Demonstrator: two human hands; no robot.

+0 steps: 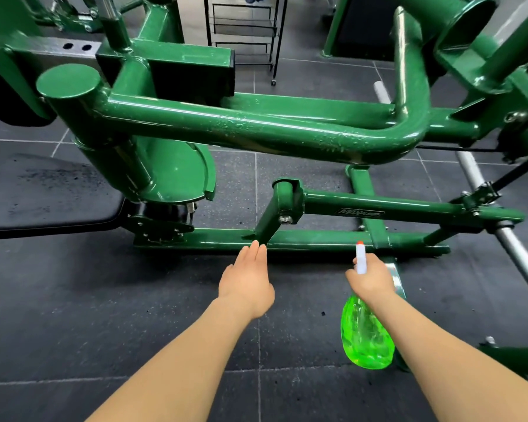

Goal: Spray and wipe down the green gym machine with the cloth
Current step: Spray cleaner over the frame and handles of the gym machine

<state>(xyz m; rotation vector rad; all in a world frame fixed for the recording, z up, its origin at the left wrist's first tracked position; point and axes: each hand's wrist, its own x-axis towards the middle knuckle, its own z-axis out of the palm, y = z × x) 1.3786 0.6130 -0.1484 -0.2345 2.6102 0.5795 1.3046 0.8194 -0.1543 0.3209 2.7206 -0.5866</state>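
The green gym machine [256,126] spans the far side, its wet tube beaded with droplets, while near it the right hand [371,280] grips a green spray bottle [365,336] and the left hand [246,281] reaches flat-fingered, holding nothing.

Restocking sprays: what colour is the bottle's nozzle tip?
Orange-red, on the spray bottle in the right hand; head view.

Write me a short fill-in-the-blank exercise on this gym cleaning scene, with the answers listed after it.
1. The right hand grips a spray bottle whose body is bright ____.
2. The left hand holds ____, its fingers straight.
3. The nozzle tip of the bottle is coloured ____.
4. The thick upper tube of the green gym machine is dotted with ____.

Missing words: green; nothing; orange; droplets
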